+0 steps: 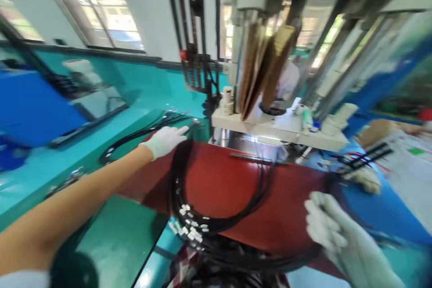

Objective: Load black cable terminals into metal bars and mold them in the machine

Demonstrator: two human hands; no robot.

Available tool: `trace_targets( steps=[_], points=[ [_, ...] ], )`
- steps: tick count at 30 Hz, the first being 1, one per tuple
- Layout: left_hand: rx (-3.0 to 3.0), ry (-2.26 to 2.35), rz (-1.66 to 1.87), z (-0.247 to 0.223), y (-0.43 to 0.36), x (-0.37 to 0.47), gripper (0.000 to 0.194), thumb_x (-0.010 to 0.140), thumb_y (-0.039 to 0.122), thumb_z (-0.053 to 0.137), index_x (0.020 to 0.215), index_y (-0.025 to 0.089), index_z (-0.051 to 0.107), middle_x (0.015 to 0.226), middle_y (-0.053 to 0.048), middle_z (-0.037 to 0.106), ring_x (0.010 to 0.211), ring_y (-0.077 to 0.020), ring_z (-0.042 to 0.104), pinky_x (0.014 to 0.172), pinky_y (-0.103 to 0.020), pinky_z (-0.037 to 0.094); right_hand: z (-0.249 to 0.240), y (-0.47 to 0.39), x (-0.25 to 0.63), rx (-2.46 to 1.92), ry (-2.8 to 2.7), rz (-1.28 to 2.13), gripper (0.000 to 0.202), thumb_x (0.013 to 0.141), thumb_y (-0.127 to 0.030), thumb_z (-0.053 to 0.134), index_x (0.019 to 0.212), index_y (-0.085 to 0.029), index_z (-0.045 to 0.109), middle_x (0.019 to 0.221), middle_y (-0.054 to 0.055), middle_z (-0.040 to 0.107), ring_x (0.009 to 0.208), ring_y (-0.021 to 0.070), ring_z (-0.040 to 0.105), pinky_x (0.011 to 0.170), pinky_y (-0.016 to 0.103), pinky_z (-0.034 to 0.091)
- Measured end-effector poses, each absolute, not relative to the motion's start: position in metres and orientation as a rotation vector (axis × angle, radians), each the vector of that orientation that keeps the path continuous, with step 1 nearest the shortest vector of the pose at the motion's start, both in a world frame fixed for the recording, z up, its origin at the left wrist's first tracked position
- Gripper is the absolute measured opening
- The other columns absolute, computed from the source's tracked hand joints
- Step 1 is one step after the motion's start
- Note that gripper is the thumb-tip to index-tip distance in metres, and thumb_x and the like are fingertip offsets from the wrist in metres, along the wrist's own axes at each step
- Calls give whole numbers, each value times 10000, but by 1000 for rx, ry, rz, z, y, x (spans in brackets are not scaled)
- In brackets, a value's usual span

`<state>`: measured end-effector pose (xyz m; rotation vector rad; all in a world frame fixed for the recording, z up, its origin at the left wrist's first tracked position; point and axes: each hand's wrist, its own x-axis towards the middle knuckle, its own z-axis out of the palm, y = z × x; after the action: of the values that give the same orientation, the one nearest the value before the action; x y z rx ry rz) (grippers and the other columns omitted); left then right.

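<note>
My left hand [168, 141], in a white glove, is at the upper left edge of the red board [222, 180], beside the top of a black cable bundle [180, 166]. Its fingers point right and look partly spread; no held object shows. White connector pieces [192, 227] cluster on the bundle, which curves across the board and hangs over its front edge. On the right, my right hand [326, 222], also gloved, is over the board's right part with its fingers curled. Motion blur hides whether it grips any cable.
A press-like machine [256, 119] with metal columns stands behind the board. More black cables [135, 132] lie at the left on the green surface. A blue bin [37, 108] is at far left. A glove [366, 179] and tools [366, 159] lie at the right.
</note>
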<state>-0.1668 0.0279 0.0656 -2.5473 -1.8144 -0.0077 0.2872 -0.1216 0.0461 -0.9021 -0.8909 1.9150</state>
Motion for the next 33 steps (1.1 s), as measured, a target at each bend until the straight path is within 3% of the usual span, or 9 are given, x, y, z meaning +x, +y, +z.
trace_targets(
  steps=[3,6,8,12,17,22,27,30,33],
  points=[
    [-2702,-1880,-468,72,4,-128,240,945,159,473,1017,127,700,1219,-149,685,1161,-327,618,1077,-498,408,38,-121,270,-855,-854,2135,319,908,-514,677,973,-215,587,542,-103,336,324,25,219,311,169,258],
    [-3043,-1763,-732,67,-24,-64,400,1028,392,376,1294,185,591,1285,-80,672,1150,-216,639,1057,-375,473,39,-113,248,-873,-1151,2119,400,1000,-551,507,1019,-159,581,555,-70,470,349,49,424,379,170,328],
    [-3368,-1788,-1413,60,-30,-20,557,1029,513,320,1424,149,470,1255,-142,679,1038,-214,681,919,-367,548,40,-109,239,-907,-1281,2111,423,1027,-538,448,1000,-135,575,550,-49,519,380,59,500,412,159,328],
    [-3717,-1517,-2093,44,-15,40,678,984,629,373,1386,108,532,1217,-203,692,982,-243,700,835,-355,554,33,-102,233,-953,-1235,2217,430,941,-560,575,996,-135,556,591,-26,584,407,117,584,404,183,378],
    [-3995,-1348,-1768,29,-3,65,574,1004,548,408,1243,87,653,1177,-189,721,1036,-259,697,876,-350,548,16,-87,224,-1018,-873,2009,555,734,-556,817,1037,-160,574,849,34,681,589,128,651,564,258,542],
    [-3208,-1726,-1025,13,22,41,498,1053,364,260,1180,109,668,1148,-162,696,1099,-266,649,983,-426,499,8,-80,223,-1117,-811,1862,484,674,-448,895,935,-146,620,868,15,646,741,109,634,751,266,555],
    [-2839,-1616,-229,-2,51,29,382,917,368,617,1244,173,650,1203,-126,628,1132,-313,573,982,-466,461,2,-80,224,-1203,-925,1779,431,687,-443,872,820,-153,581,684,-13,597,653,108,568,672,261,499],
    [-2848,-1572,-124,-3,55,40,291,952,364,572,1172,204,679,1123,-108,634,1078,-297,582,911,-433,468,0,-78,222,-1218,-923,1783,411,694,-427,867,819,-150,590,666,-9,596,626,109,557,629,255,469],
    [-2802,-1558,-31,4,46,44,234,978,296,527,1108,166,671,1085,-123,634,1036,-288,600,861,-400,464,0,-79,223,-1157,-804,1882,496,691,-400,882,1053,-150,652,782,14,649,659,117,590,622,251,478]
  ],
)
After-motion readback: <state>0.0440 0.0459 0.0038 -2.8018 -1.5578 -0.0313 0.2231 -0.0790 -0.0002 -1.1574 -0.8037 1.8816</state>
